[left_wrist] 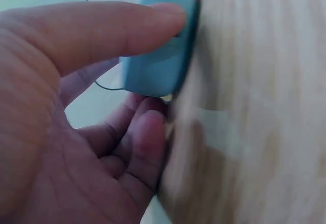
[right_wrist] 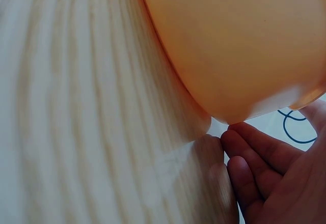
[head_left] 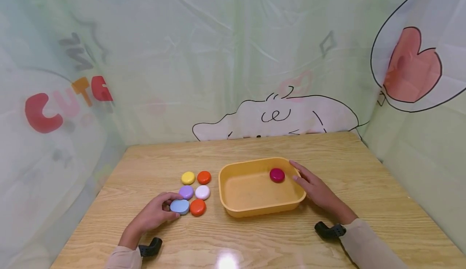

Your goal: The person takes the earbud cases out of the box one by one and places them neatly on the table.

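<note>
On the left side of the table, my left hand pinches a light blue disc between thumb and fingers. In the left wrist view the thumb lies across the blue disc, whose edge is close to the tabletop. Beside it sit a purple disc, a white disc and a red disc. My right hand holds the right end of a yellow-orange tray, thumb over the rim and fingers outside. A dark pink disc lies inside the tray.
Farther back, a yellow disc and another red disc lie left of the tray. The wooden table ends at a printed curtain behind and at both sides. Each wrist wears a black strap-like device.
</note>
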